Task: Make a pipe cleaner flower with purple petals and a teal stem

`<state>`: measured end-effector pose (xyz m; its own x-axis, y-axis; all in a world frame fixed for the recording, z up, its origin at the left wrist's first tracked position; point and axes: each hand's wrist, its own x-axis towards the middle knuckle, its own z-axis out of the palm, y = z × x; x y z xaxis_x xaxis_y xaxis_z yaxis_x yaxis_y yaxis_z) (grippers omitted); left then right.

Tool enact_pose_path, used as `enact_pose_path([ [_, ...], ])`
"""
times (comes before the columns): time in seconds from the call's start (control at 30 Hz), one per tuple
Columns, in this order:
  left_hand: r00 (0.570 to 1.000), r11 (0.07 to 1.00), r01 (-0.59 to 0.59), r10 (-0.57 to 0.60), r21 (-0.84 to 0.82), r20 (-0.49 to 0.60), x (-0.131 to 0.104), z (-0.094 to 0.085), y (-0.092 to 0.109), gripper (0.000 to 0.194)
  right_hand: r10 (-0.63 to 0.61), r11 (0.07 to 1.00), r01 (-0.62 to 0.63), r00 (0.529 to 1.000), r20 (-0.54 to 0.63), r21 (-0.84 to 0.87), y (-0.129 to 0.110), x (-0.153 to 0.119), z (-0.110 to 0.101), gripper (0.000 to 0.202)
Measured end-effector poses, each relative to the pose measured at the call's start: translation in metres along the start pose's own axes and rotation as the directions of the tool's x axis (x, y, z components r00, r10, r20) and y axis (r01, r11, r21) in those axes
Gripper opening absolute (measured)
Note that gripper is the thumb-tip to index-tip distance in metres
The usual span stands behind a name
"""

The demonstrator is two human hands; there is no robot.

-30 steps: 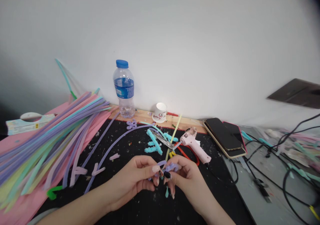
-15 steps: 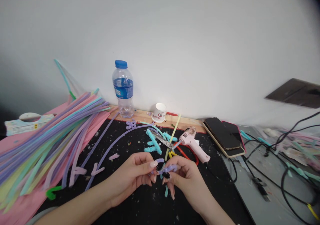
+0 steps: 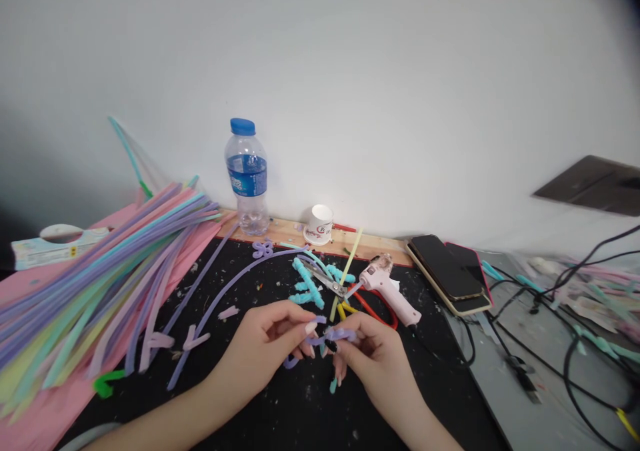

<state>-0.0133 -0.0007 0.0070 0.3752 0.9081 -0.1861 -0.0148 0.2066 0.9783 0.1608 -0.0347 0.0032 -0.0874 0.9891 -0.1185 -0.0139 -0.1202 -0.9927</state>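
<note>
Low over the black mat, my left hand [image 3: 280,341] pinches a bent purple pipe cleaner [image 3: 314,339] between thumb and fingers. Facing it, my right hand [image 3: 367,344] is closed on a looped part of purple pipe cleaner [image 3: 343,334]. The two purple parts meet between my fingertips; whether they are joined, I cannot tell. A small teal end [image 3: 333,385] shows below my right fingers. Just beyond the hands lie twisted turquoise pipe cleaner pieces [image 3: 307,287], red-handled scissors [image 3: 336,287] and a pink glue gun [image 3: 387,291].
A bundle of pastel pipe cleaners [image 3: 115,271] covers the left side on pink paper. A water bottle [image 3: 247,177] and a paper cup [image 3: 319,224] stand by the wall. Phones [image 3: 447,271] lie at the right, near black cables [image 3: 520,364]. A purple flower shape [image 3: 263,249] rests behind.
My left hand has turned slightly, and a purple curl now shows below its fingers. The looped part has shifted a little in my right fingers. Both hands keep their hold.
</note>
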Motion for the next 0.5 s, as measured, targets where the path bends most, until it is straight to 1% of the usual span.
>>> enact_pose_path([
  [0.1, 0.998, 0.999, 0.029, -0.031, 0.03, 0.055, 0.0004, -0.0001, 0.0001, 0.013, -0.111, 0.988, 0.111, 0.994, 0.002, -0.104, -0.0009, -0.0017, -0.0009, 0.004],
  [0.17, 0.995, 0.998, 0.043, -0.046, 0.037, 0.087, 0.0007, 0.0, -0.0005, 0.012, -0.202, 0.966, 0.201, 0.979, 0.008, -0.165, -0.0014, -0.0028, -0.0018, 0.005],
  [0.27, 0.991, 0.998, 0.048, -0.054, 0.052, 0.122, 0.0003, 0.0004, -0.001, 0.011, -0.273, 0.94, 0.268, 0.962, 0.01, -0.209, -0.0013, -0.0034, -0.0032, 0.006],
  [0.37, 0.985, 0.996, 0.054, -0.065, 0.074, 0.158, -0.0004, 0.0007, -0.0005, 0.012, -0.249, 0.954, 0.247, 0.969, 0.01, -0.172, -0.0004, -0.003, -0.0034, 0.008],
  [0.5, 0.975, 0.992, 0.07, -0.09, 0.104, 0.203, 0.0001, -0.0002, 0.0017, 0.012, -0.134, 0.988, 0.134, 0.991, 0.01, -0.081, 0.0001, -0.0015, -0.002, 0.008],
])
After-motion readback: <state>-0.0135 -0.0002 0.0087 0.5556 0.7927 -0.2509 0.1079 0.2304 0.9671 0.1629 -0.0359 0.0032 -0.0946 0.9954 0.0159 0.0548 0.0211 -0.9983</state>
